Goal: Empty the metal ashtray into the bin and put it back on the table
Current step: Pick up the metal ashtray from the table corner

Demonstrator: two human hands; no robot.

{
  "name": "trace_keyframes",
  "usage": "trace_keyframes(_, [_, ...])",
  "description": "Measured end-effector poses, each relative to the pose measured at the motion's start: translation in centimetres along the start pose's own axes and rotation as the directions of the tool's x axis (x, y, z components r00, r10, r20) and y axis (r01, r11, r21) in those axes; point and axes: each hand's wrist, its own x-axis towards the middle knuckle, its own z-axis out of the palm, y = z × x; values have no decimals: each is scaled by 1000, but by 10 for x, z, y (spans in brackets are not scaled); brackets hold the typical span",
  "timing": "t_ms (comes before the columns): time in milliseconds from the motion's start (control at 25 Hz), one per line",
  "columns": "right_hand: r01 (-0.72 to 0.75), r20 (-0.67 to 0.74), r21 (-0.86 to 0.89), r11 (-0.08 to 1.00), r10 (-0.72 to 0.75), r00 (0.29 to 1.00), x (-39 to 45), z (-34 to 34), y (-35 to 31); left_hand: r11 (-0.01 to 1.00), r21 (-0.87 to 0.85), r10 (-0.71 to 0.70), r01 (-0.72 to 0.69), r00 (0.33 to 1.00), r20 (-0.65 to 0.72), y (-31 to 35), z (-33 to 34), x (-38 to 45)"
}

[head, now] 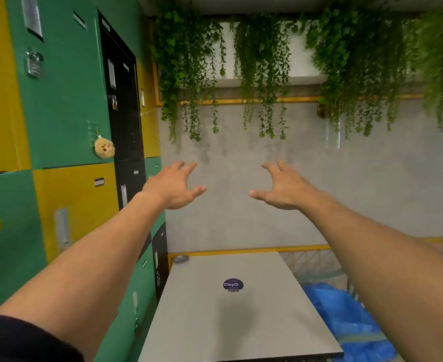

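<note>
The small round metal ashtray [180, 258] sits at the far left corner of the grey table [215, 322], close to the lockers. A bin lined with a blue bag [345, 317] stands to the right of the table. My left hand [172, 186] and my right hand [283, 188] are both raised in front of the grey wall, well above the table. Their fingers are spread and nothing is in them. Both hands are far from the ashtray.
Green, yellow and black lockers [66, 113] line the left side, one with a plush keyring [104, 148]. Hanging green plants [262, 69] drape from above. A round purple sticker [232, 284] lies mid-table. A yellow railing [254, 250] runs behind the table.
</note>
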Motion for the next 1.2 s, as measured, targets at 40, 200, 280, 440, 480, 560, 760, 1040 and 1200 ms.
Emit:
trace_keyframes(40, [0, 8, 4, 1000, 0, 1000, 6, 7, 6, 1000, 6, -9, 9, 1000, 19, 2, 7, 6])
trace_keyframes(200, [-2, 81, 53, 999, -3, 997, 36, 45, 38, 999, 21, -46, 45, 996, 79, 7, 47, 37])
trace_keyframes(280, [-7, 117, 68, 998, -1, 993, 52, 67, 57, 999, 7, -52, 52, 993, 105, 11, 71, 53])
trace_keyframes(440, [-7, 183, 60, 998, -5, 983, 75, 110, 88, 996, -26, -74, 80, 982, 175, 21, 122, 74])
trace_keyframes(480, [-4, 202, 60, 998, -8, 979, 79, 120, 94, 995, -35, -88, 97, 977, 194, 23, 136, 76])
trace_keyframes(560, [-4, 235, 65, 998, -11, 972, 88, 138, 107, 989, -64, -113, 131, 967, 227, 25, 161, 81])
trace_keyframes(760, [-25, 329, 84, 996, -4, 944, 106, 192, 133, 982, -80, -136, 172, 933, 334, 26, 224, 89])
trace_keyframes(1040, [-37, 421, 60, 997, 8, 907, 141, 291, 146, 965, -94, -174, 243, 872, 458, -8, 329, 109])
trace_keyframes(1200, [-57, 473, 30, 998, 36, 881, 172, 352, 147, 963, -104, -167, 250, 851, 498, -43, 385, 134])
